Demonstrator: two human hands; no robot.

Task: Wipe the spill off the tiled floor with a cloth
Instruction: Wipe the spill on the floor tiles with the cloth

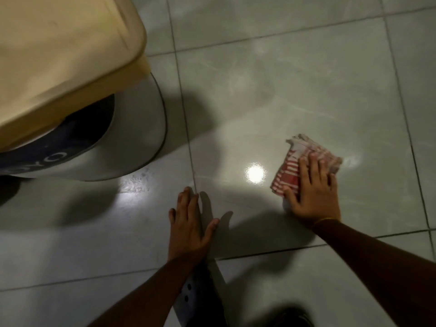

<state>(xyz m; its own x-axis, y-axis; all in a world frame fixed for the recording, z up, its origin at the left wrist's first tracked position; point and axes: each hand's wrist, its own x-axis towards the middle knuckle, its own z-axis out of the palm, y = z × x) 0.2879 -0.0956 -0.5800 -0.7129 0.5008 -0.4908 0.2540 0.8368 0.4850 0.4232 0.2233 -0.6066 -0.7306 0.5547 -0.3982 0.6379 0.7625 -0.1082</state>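
A folded red-and-white striped cloth [297,161] lies flat on the pale grey tiled floor [306,79]. My right hand [313,190] presses down on its near half, fingers spread over it, with a thin yellow band at the wrist. My left hand [191,223] rests flat on the floor to the left, fingers apart and holding nothing. A wet sheen with faint wipe streaks [271,100] covers the tile beyond the cloth, and a bright lamp reflection [255,173] glints just left of it.
A rounded grey appliance or bin with a dark blue label [122,142] stands at the left, under a cream-yellow cover [61,57]. A grey perforated shoe [200,291] sits between my forearms. Dark grout lines cross the floor.
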